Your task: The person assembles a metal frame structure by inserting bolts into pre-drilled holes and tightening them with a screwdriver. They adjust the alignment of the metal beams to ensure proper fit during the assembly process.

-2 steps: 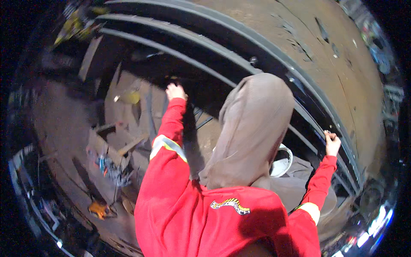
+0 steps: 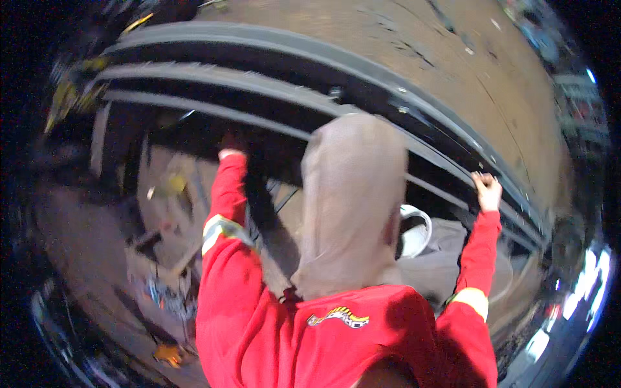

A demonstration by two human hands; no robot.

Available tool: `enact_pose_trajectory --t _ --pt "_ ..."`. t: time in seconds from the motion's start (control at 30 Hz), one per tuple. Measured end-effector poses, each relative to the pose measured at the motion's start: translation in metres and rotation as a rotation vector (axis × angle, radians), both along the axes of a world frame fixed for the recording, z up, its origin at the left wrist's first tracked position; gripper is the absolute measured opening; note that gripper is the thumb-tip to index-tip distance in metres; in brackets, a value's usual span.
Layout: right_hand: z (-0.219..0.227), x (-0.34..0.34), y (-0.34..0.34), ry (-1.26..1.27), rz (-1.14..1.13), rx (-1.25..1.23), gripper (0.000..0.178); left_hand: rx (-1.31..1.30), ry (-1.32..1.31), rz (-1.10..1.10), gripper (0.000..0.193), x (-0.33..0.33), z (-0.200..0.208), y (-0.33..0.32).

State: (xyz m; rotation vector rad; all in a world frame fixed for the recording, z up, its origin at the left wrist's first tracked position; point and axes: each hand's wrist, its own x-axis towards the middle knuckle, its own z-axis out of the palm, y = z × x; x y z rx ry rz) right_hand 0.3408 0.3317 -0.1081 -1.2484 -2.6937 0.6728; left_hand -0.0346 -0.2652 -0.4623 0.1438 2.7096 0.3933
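Observation:
A long dark metal frame (image 2: 259, 45) with several parallel rails crosses in front of me, bent by the lens. My left hand (image 2: 231, 150) reaches into the deep shadow by the nearest rail (image 2: 194, 110); its fingers are lost in the dark. On the right, my right hand (image 2: 488, 190) is at the frame's near side, thumb and fingertips pinched together beside the rail. Anything between those fingertips is too small to make out. My bent knee in grey-brown trousers (image 2: 352, 194) stands between my arms and covers part of the frame.
A white bucket (image 2: 420, 236) stands right of my knee. Brown floor (image 2: 453, 84) with scattered bits lies beyond the frame. At lower left are a blurred box with blue and grey items (image 2: 158, 294) and an orange object (image 2: 168, 354).
The whole view has swung, with the frame shifting left in the picture. My left hand has gone further into shadow. My right hand keeps its pinch beside the frame.

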Motion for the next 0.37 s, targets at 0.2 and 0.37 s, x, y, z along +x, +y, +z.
enact_pose_trajectory --t 0.2,0.37 --pt "-0.008 0.012 -0.01 0.109 -0.135 -0.117 0.023 -0.308 0.34 -0.624 0.034 -0.021 -0.05 -0.031" --pt "-0.009 0.005 -0.031 0.157 -0.092 -0.085 0.02 -0.363 0.074 -0.284 0.026 -0.019 -0.025 -0.076"
